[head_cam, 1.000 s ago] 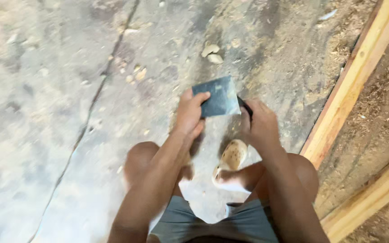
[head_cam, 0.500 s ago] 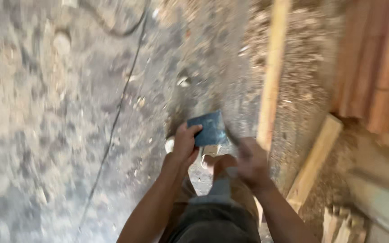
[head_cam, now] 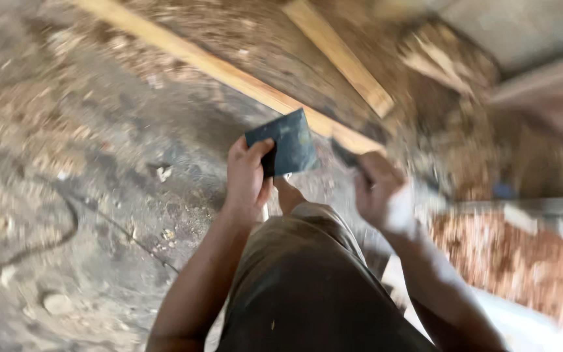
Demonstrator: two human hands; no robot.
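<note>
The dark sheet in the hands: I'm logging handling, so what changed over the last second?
The right hand let go of the dark sheet and now hangs blurred beside it. The view swung, so the pale wooden plank now lies above the hands. The left hand kept its grip on the sheet's left edge.

I see 2 bare forearms reaching forward from the bottom of the view. My left hand (head_cam: 247,177) is raised, wrist bent slightly, fingers curled with the thumb up, pinching something by its lower left corner. My right hand (head_cam: 380,192) sits level with it, close beside, blurred, fingers curled into a loose fist; its grip is unclear.
</note>
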